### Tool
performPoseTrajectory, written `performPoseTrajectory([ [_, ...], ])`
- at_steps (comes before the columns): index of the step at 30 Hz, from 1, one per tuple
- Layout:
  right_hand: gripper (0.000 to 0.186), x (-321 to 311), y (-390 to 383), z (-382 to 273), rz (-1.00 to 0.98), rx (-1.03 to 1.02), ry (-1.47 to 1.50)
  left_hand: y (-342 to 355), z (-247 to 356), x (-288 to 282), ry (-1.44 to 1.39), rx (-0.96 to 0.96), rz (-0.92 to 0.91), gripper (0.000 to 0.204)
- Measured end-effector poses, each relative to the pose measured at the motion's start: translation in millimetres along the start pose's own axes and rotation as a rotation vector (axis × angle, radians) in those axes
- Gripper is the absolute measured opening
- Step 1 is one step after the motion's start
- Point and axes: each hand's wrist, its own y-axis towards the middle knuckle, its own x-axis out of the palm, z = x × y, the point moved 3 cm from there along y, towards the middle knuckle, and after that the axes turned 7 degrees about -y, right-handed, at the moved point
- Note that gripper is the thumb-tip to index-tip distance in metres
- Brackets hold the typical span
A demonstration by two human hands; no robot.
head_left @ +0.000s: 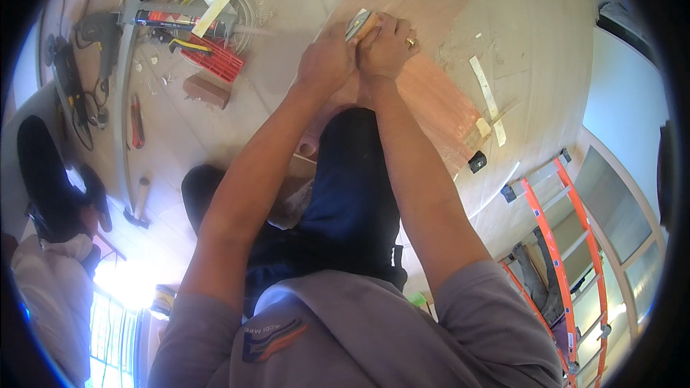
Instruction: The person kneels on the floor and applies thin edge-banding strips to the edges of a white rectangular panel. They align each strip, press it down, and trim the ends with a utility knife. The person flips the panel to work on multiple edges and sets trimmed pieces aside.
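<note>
Both my hands grip a small wood-and-metal hand tool (359, 24) over a reddish wooden board (424, 108) lying on the floor. My left hand (322, 62) is closed on the tool's left side. My right hand (382, 48) is closed around its right part, with a ring on one finger. What lies under the fingers is partly hidden. My dark-trousered leg rests below my hands at the board's lower edge. A reddish-brown block (205, 91) sits left of my hands, and a pale strip (489, 100) lies right of the board.
At left lie a caulking gun with a tube (176, 21), a red plastic tool (215, 59), power tools (72, 86), a long grey bar (123, 122), a red knife (136, 122) and a hammer (140, 201). An orange ladder (589, 244) is at right. Another person's legs (43, 179) are at far left.
</note>
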Motion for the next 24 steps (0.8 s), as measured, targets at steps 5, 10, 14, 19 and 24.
performPoseTrajectory([
  [5, 0.03, -2.0, 0.9, 1.9, -0.033, 0.005, 0.044, 3.6, 6.0, -6.9, 0.044, -0.013, -0.112, 0.031],
  [10, 0.028, -2.4, 0.5, 1.5, -0.012, 0.002, 0.089, 14.2, 18.0, -10.9, 0.243, 0.073, -0.168, 0.025],
  [14, 0.025, -0.4, 0.7, 2.2, 0.001, -0.003, 0.087, 11.4, 23.5, -7.8, 0.3, 0.066, -0.179, 0.019],
  [19, 0.025, 6.6, 0.3, 0.7, 0.017, 0.0, 0.037, 4.1, 21.1, -10.5, 0.296, 0.045, -0.188, 0.021],
  [24, 0.029, 6.4, -0.2, 5.9, 0.019, -0.032, -0.024, -63.1, -0.4, -27.7, 0.283, -0.165, -0.333, 0.023],
])
